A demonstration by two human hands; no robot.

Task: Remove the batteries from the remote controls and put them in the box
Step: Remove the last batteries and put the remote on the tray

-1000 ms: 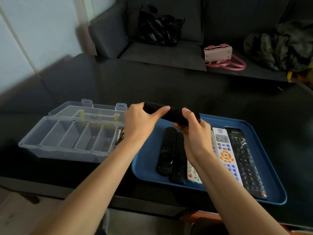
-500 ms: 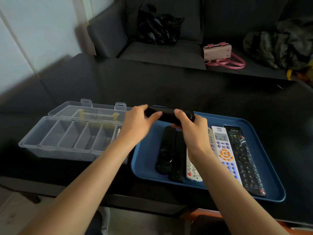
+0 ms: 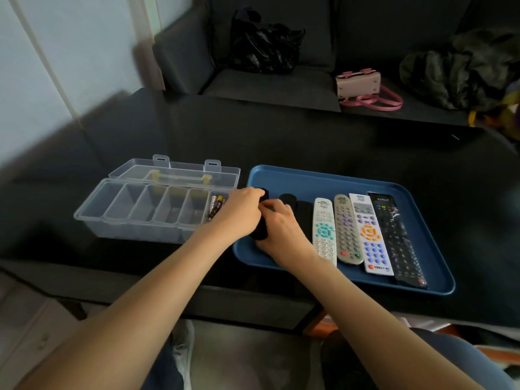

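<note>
Both hands hold one black remote (image 3: 260, 233) low over the left end of the blue tray (image 3: 309, 175). My left hand (image 3: 239, 213) grips its far end and my right hand (image 3: 277, 225) grips its near end; most of the remote is hidden under them. Another black remote (image 3: 287, 199) lies just right of my hands. Beside it lie a white remote with teal buttons (image 3: 325, 230), a beige one (image 3: 346, 229), a white one with orange buttons (image 3: 370, 235) and a long black one (image 3: 395, 237). The clear box (image 3: 118, 209) stands open, with batteries (image 3: 216, 205) in its rightmost compartment.
The box lid (image 3: 174, 173) lies folded back behind the box. Beyond the dark table (image 3: 281, 136) is a sofa carrying a black bag (image 3: 264, 43), a pink handbag (image 3: 363, 85) and dark clothing (image 3: 461, 71).
Both hands brought the black remote down from above the tray to its left end. It turned from lying crosswise to pointing away from me, uncovering more of the remotes on the right.
</note>
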